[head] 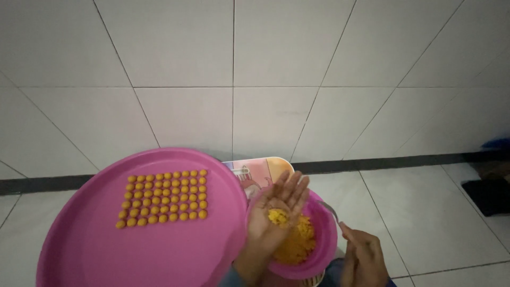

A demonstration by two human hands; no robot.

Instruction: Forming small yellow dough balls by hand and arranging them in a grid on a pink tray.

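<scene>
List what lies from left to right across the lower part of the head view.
Pink round tray with its grid of small yellow balls → left hand cupping yellow dough → pink bowl of yellow mixture → right hand holding a spoon.

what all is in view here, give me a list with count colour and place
round tray: one, pink, lower left
small dough balls: many, orange-yellow, laid in neat rows on the tray
bowl: one, pink, lower centre, right of the tray
crumbly dough: one heap, yellow, inside the bowl
flat board with a picture: one, pale pink and yellow, behind the bowl, partly hidden
spoon: one, metal, over the bowl's right rim
wall tiles: white, upper half
floor tiles: white, right side
dark mat: one, far right edge
left hand: palm up over the bowl, a bit of yellow dough on it
right hand: lower right, holding the spoon's handle
</scene>
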